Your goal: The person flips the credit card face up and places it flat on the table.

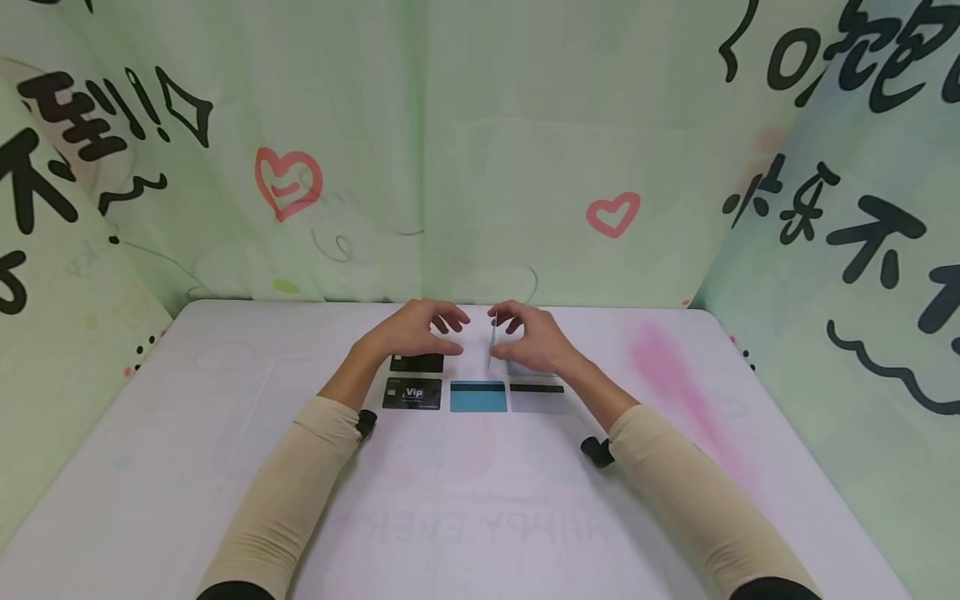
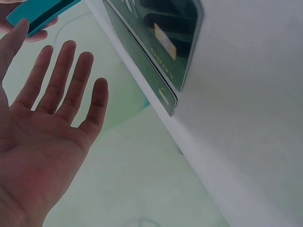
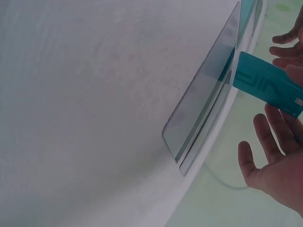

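Between the thumb and fingertips of my right hand (image 1: 531,337) a teal card (image 3: 265,82) is pinched. It stands nearly edge-on in the head view, and "VIP" lettering and a small chip show on it in the right wrist view. My left hand (image 1: 420,327) faces it from the left, holding nothing, its fingers spread in the left wrist view. Below the hands lie a black Vip card (image 1: 412,400), a blue striped card (image 1: 478,400) and a silver striped card (image 1: 537,403). Another black card (image 1: 417,364) and another silver card (image 1: 531,369) lie behind, partly hidden by the hands.
The cards lie on a white table (image 1: 465,500) with a pink smear at the right. Its far edge meets a pale green cloth backdrop (image 1: 480,167) with hearts and black lettering. Cloth also hangs along both sides. Black straps (image 1: 597,452) sit at the wrists.
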`<state>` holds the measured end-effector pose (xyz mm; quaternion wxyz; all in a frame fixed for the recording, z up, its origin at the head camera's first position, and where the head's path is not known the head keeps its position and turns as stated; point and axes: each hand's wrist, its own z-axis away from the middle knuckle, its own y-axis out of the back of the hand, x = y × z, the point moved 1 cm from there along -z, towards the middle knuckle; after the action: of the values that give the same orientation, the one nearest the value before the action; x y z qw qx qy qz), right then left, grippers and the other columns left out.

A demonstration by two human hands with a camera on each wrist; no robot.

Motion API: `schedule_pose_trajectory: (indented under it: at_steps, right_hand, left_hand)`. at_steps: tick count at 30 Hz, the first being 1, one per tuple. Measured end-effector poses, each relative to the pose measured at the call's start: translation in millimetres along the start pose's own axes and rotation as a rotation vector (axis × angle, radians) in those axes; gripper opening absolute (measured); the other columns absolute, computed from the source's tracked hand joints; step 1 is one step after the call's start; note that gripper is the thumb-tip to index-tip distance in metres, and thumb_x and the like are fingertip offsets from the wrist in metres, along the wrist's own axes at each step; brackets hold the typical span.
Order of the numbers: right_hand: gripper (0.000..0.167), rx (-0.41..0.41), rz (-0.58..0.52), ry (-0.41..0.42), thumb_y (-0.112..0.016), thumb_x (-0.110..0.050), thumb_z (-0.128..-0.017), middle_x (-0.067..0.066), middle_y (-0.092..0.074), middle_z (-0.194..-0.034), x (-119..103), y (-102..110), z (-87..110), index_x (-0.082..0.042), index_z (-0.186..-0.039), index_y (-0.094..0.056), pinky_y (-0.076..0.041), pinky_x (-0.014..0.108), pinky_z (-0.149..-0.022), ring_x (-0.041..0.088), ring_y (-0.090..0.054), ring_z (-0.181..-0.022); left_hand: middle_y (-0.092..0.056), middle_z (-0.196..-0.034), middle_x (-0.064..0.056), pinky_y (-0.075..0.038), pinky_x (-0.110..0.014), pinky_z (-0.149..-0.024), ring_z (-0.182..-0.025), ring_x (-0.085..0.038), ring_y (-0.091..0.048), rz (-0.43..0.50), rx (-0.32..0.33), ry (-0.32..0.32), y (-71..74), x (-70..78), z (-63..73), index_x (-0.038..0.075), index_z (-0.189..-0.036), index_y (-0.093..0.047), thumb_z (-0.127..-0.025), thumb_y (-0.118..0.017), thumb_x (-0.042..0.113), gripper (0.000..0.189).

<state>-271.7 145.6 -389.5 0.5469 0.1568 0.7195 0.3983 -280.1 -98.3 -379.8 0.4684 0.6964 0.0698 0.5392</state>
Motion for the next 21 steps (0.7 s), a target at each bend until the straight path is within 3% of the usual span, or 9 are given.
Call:
schedule_pose_trajectory:
  at_steps: [21]
  right_hand:
    - [0.05, -0.092, 0.097, -0.05, -0.081, -0.02, -0.086, 0.008, -0.069, -0.123, 6.0, -12.1, -2.8, -0.007, -0.132, -0.066, -0.051, 0.04, -0.092, 0.026, -0.062, -0.11]
  left_hand:
    - [-0.069, -0.13, -0.011, -0.054, -0.047, -0.101, -0.124, -0.031, -0.062, 0.006, 0.0, 0.016, 0.5, -3.8, 4.0, 0.009, -0.14, -0.063, -0.091, -0.079, 0.027, 0.055]
